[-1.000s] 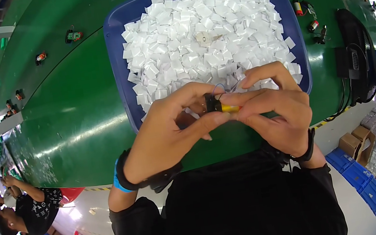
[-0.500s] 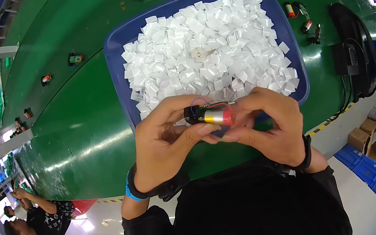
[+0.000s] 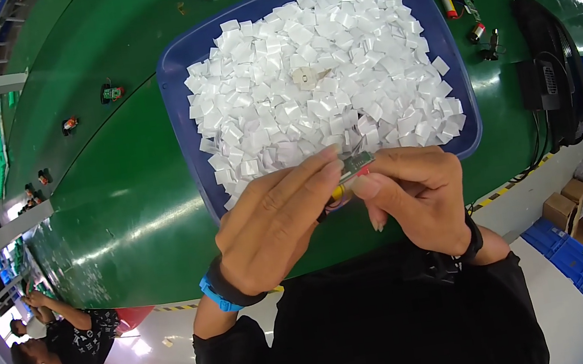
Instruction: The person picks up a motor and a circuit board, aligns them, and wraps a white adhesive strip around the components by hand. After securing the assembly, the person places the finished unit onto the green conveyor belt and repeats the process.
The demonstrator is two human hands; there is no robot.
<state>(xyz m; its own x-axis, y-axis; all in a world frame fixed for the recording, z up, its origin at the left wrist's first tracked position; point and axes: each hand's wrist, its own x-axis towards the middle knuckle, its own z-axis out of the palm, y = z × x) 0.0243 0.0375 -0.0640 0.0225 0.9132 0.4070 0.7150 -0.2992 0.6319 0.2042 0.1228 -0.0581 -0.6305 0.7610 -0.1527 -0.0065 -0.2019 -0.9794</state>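
Between my two hands, over the near edge of the tray, is a battery with a small circuit board (image 3: 357,165) attached. The cell's yellow and red wrap shows only in part beneath my fingers. My left hand (image 3: 264,224) is wrapped round the assembly, its long fingers lying over the top and hiding most of the cell. Thumb and forefinger of my right hand (image 3: 421,193) pinch the other end, by the board. Just beyond sits a blue tray (image 3: 180,116) heaped with small white square pieces (image 3: 308,40), with an off-white round piece (image 3: 305,78) on top.
The green table (image 3: 120,192) carries several similar battery assemblies, one (image 3: 448,5) right of the tray and a circuit board (image 3: 112,94) to the left. A black mesh object (image 3: 545,61) stands at the right. Blue crates (image 3: 575,264) are on the floor; another person (image 3: 77,334) is at the left.
The battery assembly has turned, bringing the board's face up and the cell underneath. My left fingers have swung over the top, while my right hand keeps its hold at the end.
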